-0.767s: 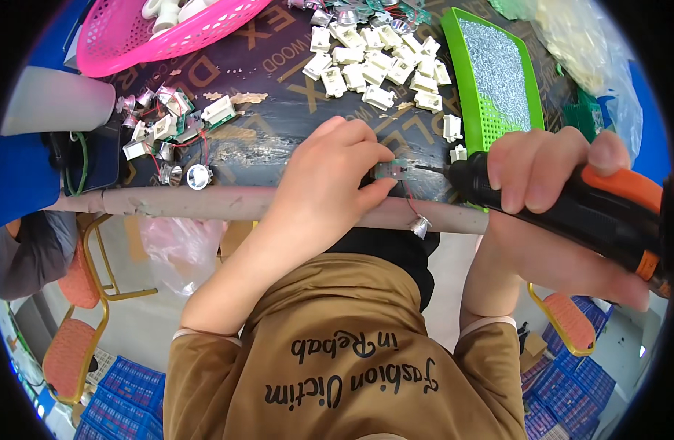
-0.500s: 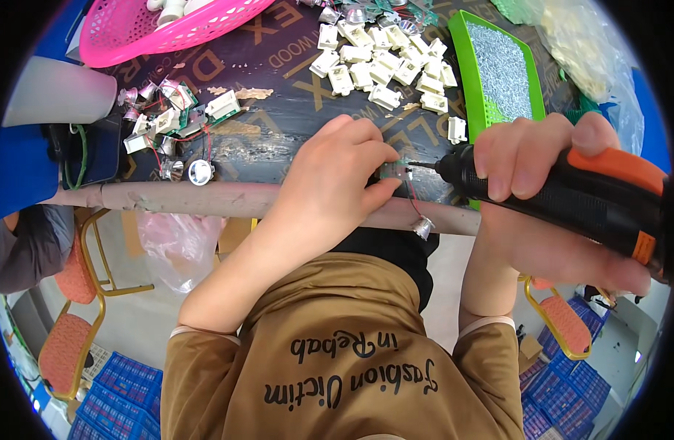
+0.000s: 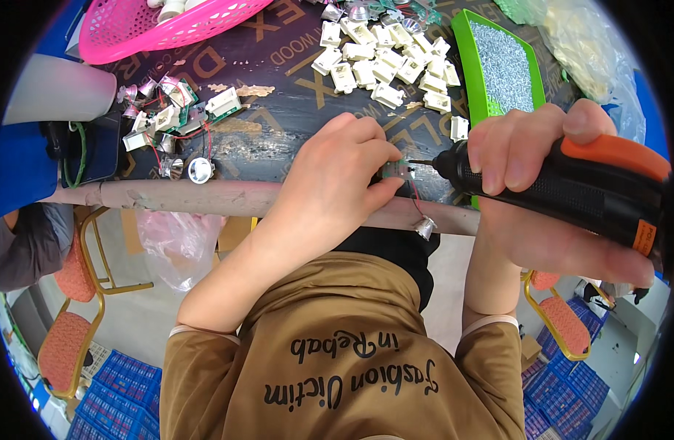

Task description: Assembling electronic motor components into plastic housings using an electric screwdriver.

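Note:
My left hand [image 3: 341,172] pinches a small circuit board assembly [image 3: 397,170] between thumb and fingertips at the table's near edge; the fingers hide part of it. From this assembly a silvery lamp reflector [image 3: 425,228] dangles on a thin red wire over the edge. Wrapped round a black and orange electric screwdriver [image 3: 572,202], my right hand [image 3: 517,150] holds it nearly level, bit pointing left. The bit's tip is at the right side of the assembly; whether it touches a screw cannot be made out.
White plastic housings [image 3: 387,66] lie heaped at the far middle. A green tray [image 3: 467,62] of small screws stands beside them. Wired assemblies with reflectors [image 3: 168,121] lie at left, near a pink basket [image 3: 124,48] and a whitish container [image 3: 62,92]. Plastic bags [image 3: 586,51] sit far right.
My right hand and the screwdriver have risen slightly in the picture. The left hand keeps its pinch on the assembly, almost unmoved.

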Demonstrator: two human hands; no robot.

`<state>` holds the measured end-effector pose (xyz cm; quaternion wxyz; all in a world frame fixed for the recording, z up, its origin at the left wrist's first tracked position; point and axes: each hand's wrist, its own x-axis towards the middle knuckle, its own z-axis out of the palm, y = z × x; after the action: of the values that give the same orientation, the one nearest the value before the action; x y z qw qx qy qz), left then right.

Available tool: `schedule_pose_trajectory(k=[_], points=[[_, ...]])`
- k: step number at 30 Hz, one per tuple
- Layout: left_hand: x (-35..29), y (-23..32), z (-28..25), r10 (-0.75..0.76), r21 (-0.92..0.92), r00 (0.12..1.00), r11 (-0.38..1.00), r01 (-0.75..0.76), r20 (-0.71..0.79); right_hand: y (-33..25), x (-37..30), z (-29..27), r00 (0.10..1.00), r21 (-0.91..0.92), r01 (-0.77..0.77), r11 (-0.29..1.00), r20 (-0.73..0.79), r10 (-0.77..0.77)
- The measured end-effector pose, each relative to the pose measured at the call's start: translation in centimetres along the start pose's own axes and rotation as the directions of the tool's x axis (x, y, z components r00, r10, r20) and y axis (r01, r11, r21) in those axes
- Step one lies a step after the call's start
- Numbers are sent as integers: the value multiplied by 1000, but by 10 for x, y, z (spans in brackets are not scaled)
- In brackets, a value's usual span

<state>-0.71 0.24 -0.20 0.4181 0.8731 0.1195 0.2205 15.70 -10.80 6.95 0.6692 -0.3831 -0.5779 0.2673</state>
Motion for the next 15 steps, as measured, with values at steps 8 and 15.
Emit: schedule_pose_trajectory(k=[8,15], points=[[0,-1,0,13,-3,1000,1000,-13,3,1,1,2,1000,0,-1,1000,-23,1],[0,1,3,3,9,1000,1000,-3,18,-2,0,0,1000,25,-9,1000,25,9]])
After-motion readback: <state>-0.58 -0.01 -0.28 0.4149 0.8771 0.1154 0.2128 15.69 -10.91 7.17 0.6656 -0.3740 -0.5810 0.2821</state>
